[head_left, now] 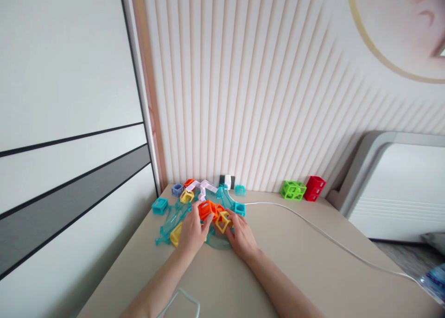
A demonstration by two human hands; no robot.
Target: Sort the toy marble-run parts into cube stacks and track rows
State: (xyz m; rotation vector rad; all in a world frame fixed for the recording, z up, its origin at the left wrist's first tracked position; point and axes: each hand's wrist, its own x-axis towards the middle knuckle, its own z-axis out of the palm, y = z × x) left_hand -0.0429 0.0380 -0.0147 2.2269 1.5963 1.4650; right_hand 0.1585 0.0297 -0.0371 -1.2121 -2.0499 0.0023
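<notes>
My left hand [192, 231] is closed on an orange openwork block [206, 210], its thumb and fingers on the block's sides. Fingers of my right hand [242, 237] pinch a yellow openwork block [223, 221], which sits close against the orange one. Whether the two blocks are joined I cannot tell. Beneath and around both hands spread translucent teal pieces [174, 216]. By my left wrist lies another yellow piece [175, 234], partly hidden. A teal block [239, 209] stands just beyond my right hand.
Behind are lilac pieces [207, 186], a blue block [177, 189] and a yellow block [187, 196]. A green block [293, 190] and red block [314, 188] stand by the wall. A white cable [299, 214] runs from a plug [227, 181] across the table [295, 262]. A cabinet rises left.
</notes>
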